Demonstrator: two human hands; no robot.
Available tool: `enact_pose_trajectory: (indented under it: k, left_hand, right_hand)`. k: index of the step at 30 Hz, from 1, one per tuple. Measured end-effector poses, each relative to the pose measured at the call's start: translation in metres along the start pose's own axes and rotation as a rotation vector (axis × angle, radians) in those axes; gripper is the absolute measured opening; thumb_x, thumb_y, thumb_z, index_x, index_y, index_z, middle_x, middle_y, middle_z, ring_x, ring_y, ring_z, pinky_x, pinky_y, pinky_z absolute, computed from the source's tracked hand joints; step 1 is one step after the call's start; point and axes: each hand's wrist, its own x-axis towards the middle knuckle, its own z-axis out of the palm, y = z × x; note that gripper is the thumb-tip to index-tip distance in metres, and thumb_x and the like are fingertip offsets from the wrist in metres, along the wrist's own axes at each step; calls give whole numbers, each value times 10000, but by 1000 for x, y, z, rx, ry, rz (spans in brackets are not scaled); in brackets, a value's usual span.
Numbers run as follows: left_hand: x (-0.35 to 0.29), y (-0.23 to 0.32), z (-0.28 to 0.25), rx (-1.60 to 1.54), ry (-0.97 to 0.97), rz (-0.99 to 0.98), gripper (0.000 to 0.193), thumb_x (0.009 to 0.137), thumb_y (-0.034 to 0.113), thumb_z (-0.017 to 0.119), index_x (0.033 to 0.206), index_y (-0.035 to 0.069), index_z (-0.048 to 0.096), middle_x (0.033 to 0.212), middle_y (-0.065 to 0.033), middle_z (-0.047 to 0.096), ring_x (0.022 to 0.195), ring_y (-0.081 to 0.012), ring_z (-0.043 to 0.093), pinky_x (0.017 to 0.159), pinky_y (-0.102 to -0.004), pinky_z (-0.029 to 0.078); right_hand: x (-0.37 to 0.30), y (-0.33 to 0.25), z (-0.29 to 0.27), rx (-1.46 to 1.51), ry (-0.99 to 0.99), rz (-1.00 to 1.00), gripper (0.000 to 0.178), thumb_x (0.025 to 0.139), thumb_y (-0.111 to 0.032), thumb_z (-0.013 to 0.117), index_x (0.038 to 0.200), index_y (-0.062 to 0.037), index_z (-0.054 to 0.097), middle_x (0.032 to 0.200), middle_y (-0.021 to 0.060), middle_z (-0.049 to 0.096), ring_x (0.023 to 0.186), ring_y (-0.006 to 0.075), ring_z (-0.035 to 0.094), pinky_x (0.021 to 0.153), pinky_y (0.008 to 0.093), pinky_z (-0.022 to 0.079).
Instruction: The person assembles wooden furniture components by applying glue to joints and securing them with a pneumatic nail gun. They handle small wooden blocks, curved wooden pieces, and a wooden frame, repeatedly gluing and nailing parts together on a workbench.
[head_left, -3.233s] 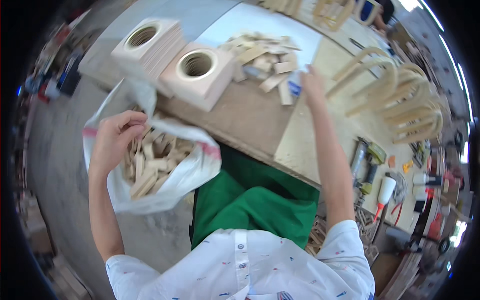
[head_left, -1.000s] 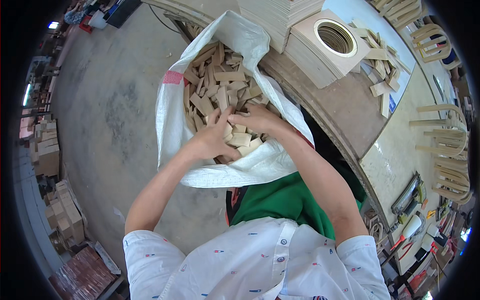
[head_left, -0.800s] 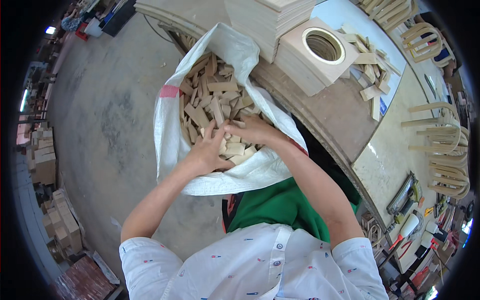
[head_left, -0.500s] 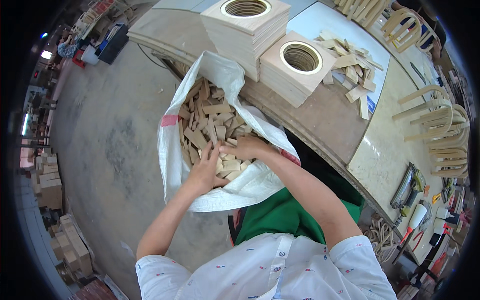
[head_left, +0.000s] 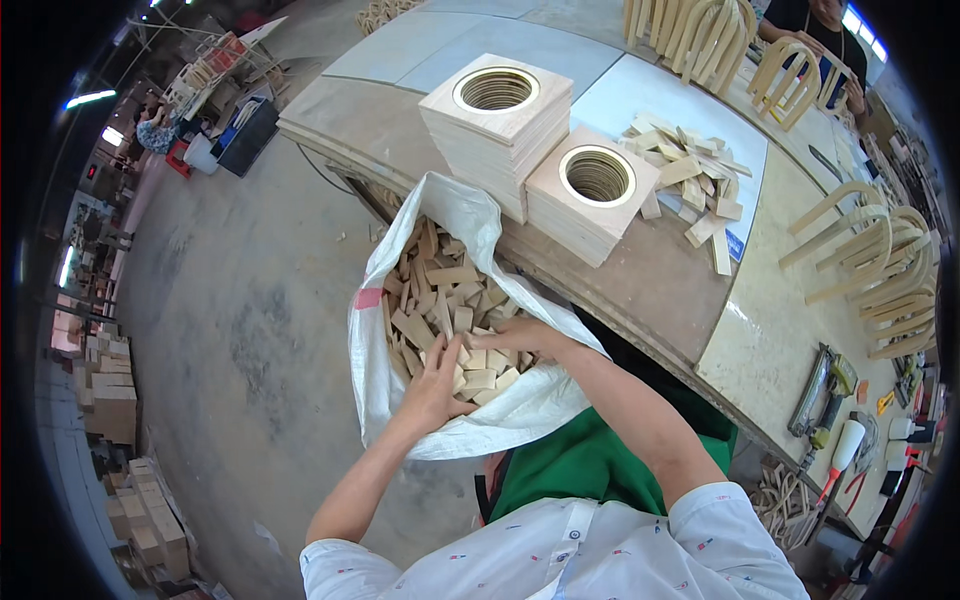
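A white woven sack [head_left: 375, 400] with a pinkish-red mark gapes at the side of the workbench, full of small wooden offcuts [head_left: 450, 275]. Both my hands reach into its mouth. My left hand [head_left: 433, 392] rests on the near pieces, fingers pointing away and thumb apart, grasping nothing that I can make out. From the right, my right hand [head_left: 518, 338] lies over the pieces with its fingers stretched toward the left hand's fingertips. Parts of its fingers are hidden among the wood.
On the workbench [head_left: 640, 290] stand two stacks of square wooden plates [head_left: 500, 125] with round holes. Beside them lies a pile of wood strips [head_left: 690, 170]. Bent wooden frames [head_left: 880, 250], a staple gun [head_left: 825, 390] and a glue bottle [head_left: 848, 445] sit at right. A person [head_left: 815, 45] is across the bench.
The view has tilted up, so sack and bench appear lower and further right. My hands stay among the offcuts, the right fingertips slightly farther from the left hand.
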Motion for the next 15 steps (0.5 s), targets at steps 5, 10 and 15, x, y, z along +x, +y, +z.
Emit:
enact_pose_trajectory:
  k: [5, 10, 15]
  left_hand:
    - [-1, 0, 2, -24, 14, -46, 1079, 587, 204, 860, 1461, 132, 232, 1475, -225, 276, 1245, -480, 410, 999, -473, 418]
    - [-1, 5, -8, -101, 102, 26, 1072, 540, 170, 879, 1437, 85, 299, 1427, -224, 340, 1264, -424, 410, 1021, -432, 403]
    - [1, 15, -22, -122, 156, 116, 1079, 490, 169, 890, 1417, 54, 350, 1415, -221, 357, 1273, -422, 397, 1046, -418, 378]
  right_hand:
    - [-18, -13, 12, 47, 127, -24, 865, 679, -582, 737, 1241, 50, 555, 1187, 172, 593, 1087, 235, 561, 877, 342, 453]
    - [-3, -7, 6, 184, 73, -124, 723, 718, -472, 750, 1182, 56, 582, 1145, 163, 610, 1065, 231, 576, 872, 348, 464]
    - [-14, -12, 7, 530, -20, -125, 602, 746, -364, 762, 1176, 20, 589, 1106, 119, 628, 910, 184, 634, 732, 311, 519]
